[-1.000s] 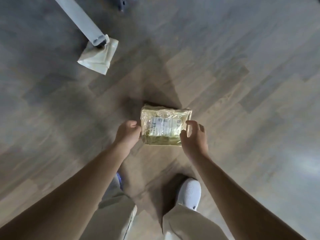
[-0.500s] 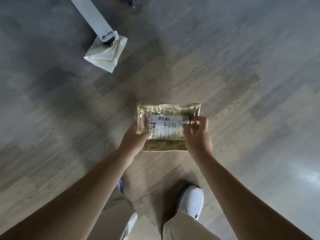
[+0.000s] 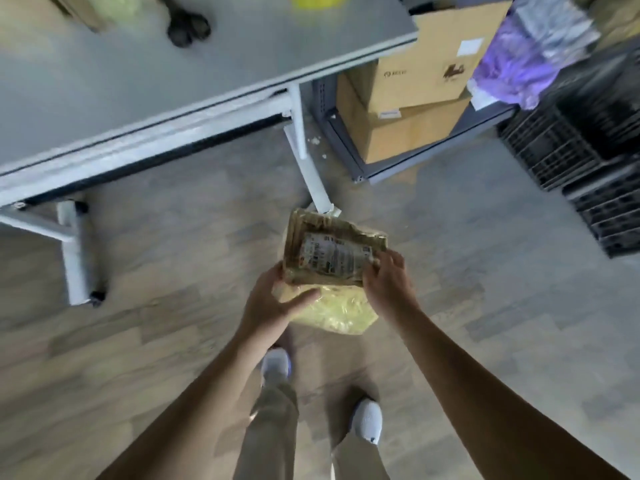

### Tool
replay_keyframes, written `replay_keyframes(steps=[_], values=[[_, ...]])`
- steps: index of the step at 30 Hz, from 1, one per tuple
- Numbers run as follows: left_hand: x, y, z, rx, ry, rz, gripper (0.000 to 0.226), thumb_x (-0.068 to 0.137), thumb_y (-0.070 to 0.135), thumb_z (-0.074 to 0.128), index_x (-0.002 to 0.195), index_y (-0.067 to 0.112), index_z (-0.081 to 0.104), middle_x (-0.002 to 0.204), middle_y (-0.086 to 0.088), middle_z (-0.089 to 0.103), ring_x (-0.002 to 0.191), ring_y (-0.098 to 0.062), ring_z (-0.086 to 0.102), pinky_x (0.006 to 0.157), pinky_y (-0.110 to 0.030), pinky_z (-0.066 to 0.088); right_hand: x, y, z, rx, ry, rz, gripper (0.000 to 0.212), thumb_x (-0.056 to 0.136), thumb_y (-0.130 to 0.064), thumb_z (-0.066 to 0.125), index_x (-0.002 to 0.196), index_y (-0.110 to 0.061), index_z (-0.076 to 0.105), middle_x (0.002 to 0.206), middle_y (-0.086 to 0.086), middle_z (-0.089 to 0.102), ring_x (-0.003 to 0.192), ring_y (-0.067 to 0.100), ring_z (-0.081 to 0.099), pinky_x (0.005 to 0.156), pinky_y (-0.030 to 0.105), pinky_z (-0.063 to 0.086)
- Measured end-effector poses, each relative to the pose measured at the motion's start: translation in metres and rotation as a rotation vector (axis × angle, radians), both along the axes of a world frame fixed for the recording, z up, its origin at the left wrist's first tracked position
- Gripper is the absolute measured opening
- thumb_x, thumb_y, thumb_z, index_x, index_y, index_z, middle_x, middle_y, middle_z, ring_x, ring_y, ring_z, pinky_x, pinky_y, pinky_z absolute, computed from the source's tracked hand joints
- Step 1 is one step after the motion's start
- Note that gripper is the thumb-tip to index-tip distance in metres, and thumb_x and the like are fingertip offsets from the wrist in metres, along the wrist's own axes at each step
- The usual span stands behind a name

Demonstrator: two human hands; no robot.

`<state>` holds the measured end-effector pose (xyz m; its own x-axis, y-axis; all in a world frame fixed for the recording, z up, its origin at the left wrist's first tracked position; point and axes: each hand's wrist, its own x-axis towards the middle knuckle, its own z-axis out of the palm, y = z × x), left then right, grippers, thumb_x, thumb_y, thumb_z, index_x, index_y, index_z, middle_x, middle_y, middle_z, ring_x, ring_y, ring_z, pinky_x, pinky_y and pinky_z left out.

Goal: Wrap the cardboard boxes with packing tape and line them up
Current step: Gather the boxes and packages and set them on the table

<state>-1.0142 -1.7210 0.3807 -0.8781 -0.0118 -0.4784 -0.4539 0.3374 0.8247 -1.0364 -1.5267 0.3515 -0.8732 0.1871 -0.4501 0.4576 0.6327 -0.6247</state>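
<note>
A small cardboard box (image 3: 329,251) wrapped in shiny tape, with a white label on top, is held in the air above the floor between both hands. My left hand (image 3: 273,299) grips its lower left corner, thumb stretched out below it. My right hand (image 3: 386,275) grips its right edge, fingers curled over the top. A crumpled yellow plastic sheet or bag (image 3: 337,311) hangs under the box, between my hands.
A grey table (image 3: 145,74) with white legs (image 3: 306,157) stands ahead; a black object (image 3: 188,27) lies on it. Stacked brown cartons (image 3: 412,98) sit on a low grey shelf to the right, with purple plastic (image 3: 516,67) and black crates (image 3: 588,140) beyond. Wood floor lies below.
The box has been lifted off the floor in both hands. My view has risen from the floor to the table, shelf and cartons. The yellow plastic now shows under the box.
</note>
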Motion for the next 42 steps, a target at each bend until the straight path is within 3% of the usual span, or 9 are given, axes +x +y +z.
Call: replay_keyframes(steps=[5,10,17,21,24,28,31,35,42], values=[[0.011,-0.045,0.116,-0.115,0.218,0.115,0.070,0.057,0.030,0.087,0.121,0.020,0.061,0.112,0.000,0.068,0.104,-0.021,0.064,0.089,-0.043,0.052,-0.023,-0.040,0.121,-0.062,-0.002,0.254,0.045,0.103,-0.043,0.027,0.095,-0.013,0.060,0.090,0.015,0.061,0.073,0.022,0.053,0.065,0.030,0.035],[0.003,-0.091,0.209,-0.170,0.370,0.341,0.066,0.051,0.052,0.069,0.105,0.014,0.066,0.095,-0.008,0.069,0.090,-0.032,0.064,0.079,-0.052,0.052,-0.048,-0.101,0.224,-0.175,0.122,0.467,0.061,0.098,-0.055,0.028,0.117,-0.007,0.062,0.099,0.019,0.066,0.091,0.030,0.063,0.077,0.037,0.049],[-0.023,-0.179,0.303,-0.294,0.553,0.410,0.024,0.075,0.027,0.074,0.092,0.013,0.065,0.078,-0.010,0.068,0.073,-0.030,0.064,0.057,-0.038,0.048,-0.082,-0.189,0.312,-0.158,0.319,0.640,0.046,0.083,-0.057,0.064,0.116,-0.026,0.061,0.092,-0.016,0.061,0.082,0.004,0.061,0.055,0.009,0.039],[-0.045,-0.237,0.335,-0.305,0.629,0.493,0.039,0.076,0.025,0.080,0.111,0.013,0.068,0.088,0.000,0.070,0.079,-0.018,0.065,0.068,-0.027,0.051,-0.103,-0.247,0.343,-0.122,0.413,0.633,0.025,0.090,-0.044,0.062,0.075,-0.025,0.061,0.061,-0.011,0.058,0.053,0.000,0.055,0.046,0.015,0.037],[-0.059,-0.282,0.347,-0.286,0.672,0.517,0.056,0.073,0.025,0.082,0.124,0.016,0.061,0.107,0.004,0.063,0.101,-0.016,0.062,0.083,-0.023,0.047,-0.116,-0.289,0.359,-0.011,0.473,0.604,0.030,0.092,-0.043,0.058,0.083,-0.015,0.064,0.070,-0.003,0.060,0.066,0.015,0.057,0.051,0.016,0.036],[-0.080,-0.327,0.356,-0.235,0.654,0.567,0.086,0.064,0.024,0.089,0.136,0.010,0.045,0.130,-0.009,0.050,0.121,-0.025,0.049,0.104,-0.042,0.043,-0.134,-0.337,0.380,0.057,0.563,0.513,0.034,0.093,-0.046,0.054,0.074,-0.018,0.058,0.068,-0.006,0.053,0.064,0.013,0.048,0.045,0.013,0.026],[-0.095,-0.341,0.366,0.032,0.580,0.532,0.070,0.061,0.029,0.090,0.121,0.015,0.056,0.106,0.000,0.070,0.096,-0.018,0.067,0.080,-0.039,0.058,-0.143,-0.377,0.395,-0.066,0.647,0.493,0.036,0.094,-0.041,0.056,0.067,-0.020,0.046,0.065,-0.001,0.054,0.065,0.019,0.052,0.049,0.021,0.030],[-0.117,-0.367,0.378,0.074,0.629,0.580,0.037,0.066,0.027,0.086,0.097,0.022,0.067,0.082,0.011,0.073,0.072,-0.003,0.069,0.055,-0.015,0.050,-0.162,-0.413,0.416,-0.086,0.674,0.535,0.034,0.093,-0.043,0.056,0.071,-0.020,0.043,0.065,-0.005,0.053,0.063,0.016,0.053,0.056,0.030,0.038],[-0.166,-0.424,0.402,0.061,0.616,0.622,0.028,0.071,0.030,0.083,0.093,0.021,0.069,0.084,0.010,0.074,0.079,-0.009,0.071,0.071,-0.029,0.059,-0.226,-0.465,0.438,-0.158,0.716,0.643,0.034,0.088,-0.053,0.056,0.071,-0.030,0.038,0.071,-0.009,0.053,0.065,0.009,0.053,0.060,0.032,0.041]])
